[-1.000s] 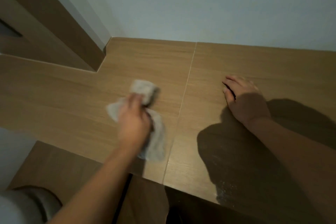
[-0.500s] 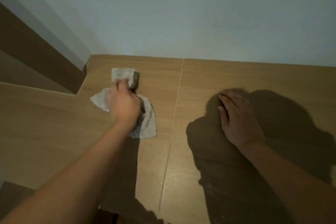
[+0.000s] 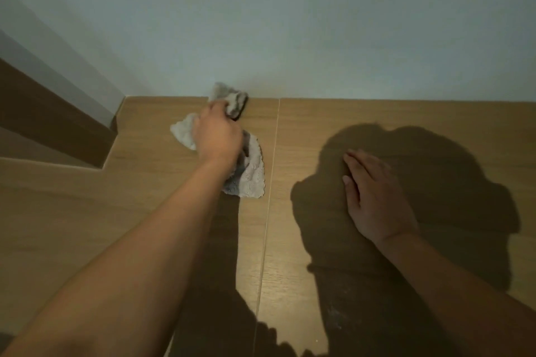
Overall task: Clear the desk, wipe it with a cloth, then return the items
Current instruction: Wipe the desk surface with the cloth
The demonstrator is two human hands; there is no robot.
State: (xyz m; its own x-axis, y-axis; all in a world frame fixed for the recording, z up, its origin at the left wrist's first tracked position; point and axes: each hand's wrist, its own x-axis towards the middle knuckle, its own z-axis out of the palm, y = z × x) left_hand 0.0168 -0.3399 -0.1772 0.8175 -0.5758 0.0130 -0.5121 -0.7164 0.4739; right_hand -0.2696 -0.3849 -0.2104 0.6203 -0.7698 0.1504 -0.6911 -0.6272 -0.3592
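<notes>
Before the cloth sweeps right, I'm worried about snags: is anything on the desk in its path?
Only the right hand, lying flat on the desk right of the cloth, which the left hand holds.

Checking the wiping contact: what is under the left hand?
The grey cloth, spread on the wooden desk; the left hand grips it. The desk patch beneath stays covered.

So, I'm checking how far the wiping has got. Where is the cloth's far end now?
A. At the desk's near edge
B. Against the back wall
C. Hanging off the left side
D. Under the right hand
B: the cloth, gripped by the left hand, reaches the wall at the back of the desk.
</notes>
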